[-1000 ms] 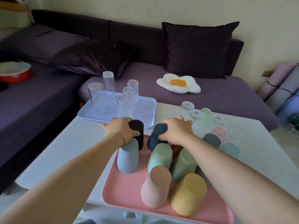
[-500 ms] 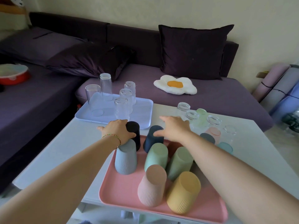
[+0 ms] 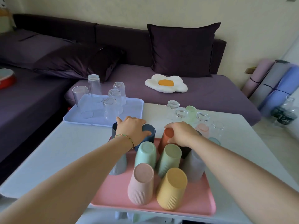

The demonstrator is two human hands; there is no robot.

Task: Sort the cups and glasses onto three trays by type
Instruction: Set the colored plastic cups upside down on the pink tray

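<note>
Left hand [image 3: 131, 126], fingers curled, grips the upturned navy ribbed cup [image 3: 148, 133] at the pink tray's [image 3: 113, 189] far edge; a black cup [image 3: 114, 129] peeks out beside it. Right hand [image 3: 181, 133] clasps the rust-orange cup [image 3: 166, 139]. Nearer: mint, sage, pink, yellow, two grey matte plastic cups, all inverted. Blue tray [image 3: 134, 109], table's far left corner: five clear smooth glasses, upside down

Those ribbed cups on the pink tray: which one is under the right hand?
The rust-orange cup at the tray's far end. The right hand rests over its top; the left hand covers the navy cup beside it.
</note>
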